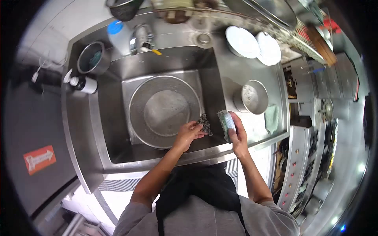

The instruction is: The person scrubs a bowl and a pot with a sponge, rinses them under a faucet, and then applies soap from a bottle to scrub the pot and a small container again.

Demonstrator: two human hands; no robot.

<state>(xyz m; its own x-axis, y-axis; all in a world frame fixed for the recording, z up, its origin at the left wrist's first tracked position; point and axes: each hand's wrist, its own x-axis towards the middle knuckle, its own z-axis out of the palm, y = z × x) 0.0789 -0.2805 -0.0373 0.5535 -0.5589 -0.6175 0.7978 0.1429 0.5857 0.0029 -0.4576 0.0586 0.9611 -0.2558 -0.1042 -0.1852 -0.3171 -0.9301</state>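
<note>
Both full yet apart, your left hand pinches a dark, frizzy scourer by the rim of the metal bowl, while your right hand clasps a thick, pale sponge near the right edge of the sink, both held there probably so drips land inside.

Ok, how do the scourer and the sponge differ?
The scourer is dark and ragged; the sponge is paler and block-shaped. The scourer is in the left hand, the sponge in the right hand. Both are held, neither set down.
</note>
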